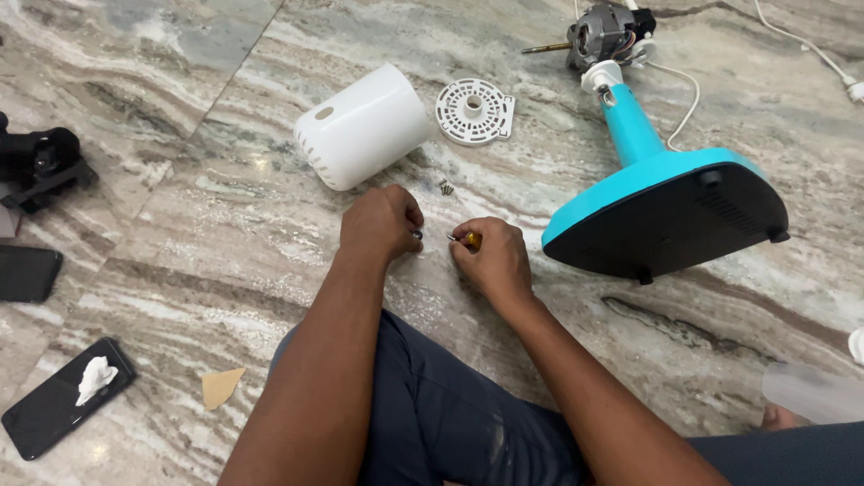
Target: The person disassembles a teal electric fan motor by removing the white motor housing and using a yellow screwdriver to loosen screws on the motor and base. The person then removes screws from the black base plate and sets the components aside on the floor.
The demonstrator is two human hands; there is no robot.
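Fan teardown on the marble floor (225, 225), everything spread out. The right hand (493, 261) is clenched around a small screwdriver (466, 239) with an orange-yellow handle, its metal tip poking left toward the other hand. The left hand (382, 221) is curled shut over something small and dark at the fingertips (looks like a screw or little fitting, too tiny to say for sure). The two hands sit just beside each other, low over the floor.

A few loose screws (445, 187) lie just beyond the hands, near the white plastic cover (364, 126) tipped on its side. Next to that is the round white vent plate (474, 112). The blue fan stand (666, 202) lies on its side to the right, with the bare motor (605, 36) at the top of its neck.

My read: this is the fiddly small-part stage, tip meeting the piece. Lining them up would need steady fingers.
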